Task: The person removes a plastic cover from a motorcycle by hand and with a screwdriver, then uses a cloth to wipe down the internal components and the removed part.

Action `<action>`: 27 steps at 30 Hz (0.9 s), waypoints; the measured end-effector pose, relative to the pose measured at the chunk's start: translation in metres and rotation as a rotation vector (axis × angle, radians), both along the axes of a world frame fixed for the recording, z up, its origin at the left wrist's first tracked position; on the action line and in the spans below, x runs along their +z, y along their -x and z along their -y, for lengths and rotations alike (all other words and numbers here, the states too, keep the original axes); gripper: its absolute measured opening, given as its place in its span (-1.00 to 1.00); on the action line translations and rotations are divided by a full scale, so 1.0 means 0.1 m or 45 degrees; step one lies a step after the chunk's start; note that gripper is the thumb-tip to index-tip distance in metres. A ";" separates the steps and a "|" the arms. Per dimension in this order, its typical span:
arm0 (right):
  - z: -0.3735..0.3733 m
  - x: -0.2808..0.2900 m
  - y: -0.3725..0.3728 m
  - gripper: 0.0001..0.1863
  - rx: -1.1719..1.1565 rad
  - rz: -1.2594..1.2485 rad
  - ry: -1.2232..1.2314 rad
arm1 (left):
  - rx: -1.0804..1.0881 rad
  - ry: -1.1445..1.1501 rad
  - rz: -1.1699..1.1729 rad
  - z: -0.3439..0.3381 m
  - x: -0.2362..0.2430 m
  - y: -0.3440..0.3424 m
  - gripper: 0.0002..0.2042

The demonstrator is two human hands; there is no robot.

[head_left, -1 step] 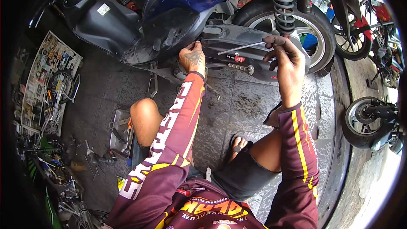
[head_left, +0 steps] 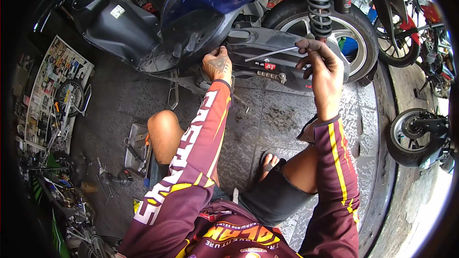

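Fingertip grip on rod (head_left: 271, 54), tiled floor (head_left: 284, 114)

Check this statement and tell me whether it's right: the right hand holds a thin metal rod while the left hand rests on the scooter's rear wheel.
Not quite: the left hand is not on the rear wheel. The head view shows its fingertips at the dark lower body panel. The right hand does hold the thin metal rod.

A maroon long-sleeved jersey (head_left: 220, 210) carries white block letters (head_left: 197, 126) along its left sleeve (head_left: 215, 129) and yellow stripes (head_left: 337, 162) along its right sleeve (head_left: 326, 162); beyond the jersey are black cloth shorts (head_left: 267, 200) and a black-strapped sandal (head_left: 268, 166).
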State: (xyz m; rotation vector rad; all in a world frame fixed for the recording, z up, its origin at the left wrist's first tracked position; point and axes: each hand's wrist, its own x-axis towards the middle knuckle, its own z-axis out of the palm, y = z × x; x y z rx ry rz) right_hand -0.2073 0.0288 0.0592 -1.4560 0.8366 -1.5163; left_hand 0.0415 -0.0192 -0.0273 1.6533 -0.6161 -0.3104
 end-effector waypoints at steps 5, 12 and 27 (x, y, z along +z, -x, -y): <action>-0.02 0.00 0.03 -0.77 -0.030 -0.010 0.025 | 0.044 -0.070 0.041 0.11 0.00 0.02 -0.75; -0.08 -0.01 0.10 -0.85 -0.149 0.065 -0.026 | 0.057 -0.013 0.189 0.04 -0.05 -0.01 -0.67; 0.04 -0.04 0.05 -0.83 -0.001 -0.065 -0.134 | -0.322 0.130 0.276 -0.19 -0.09 -0.19 -0.80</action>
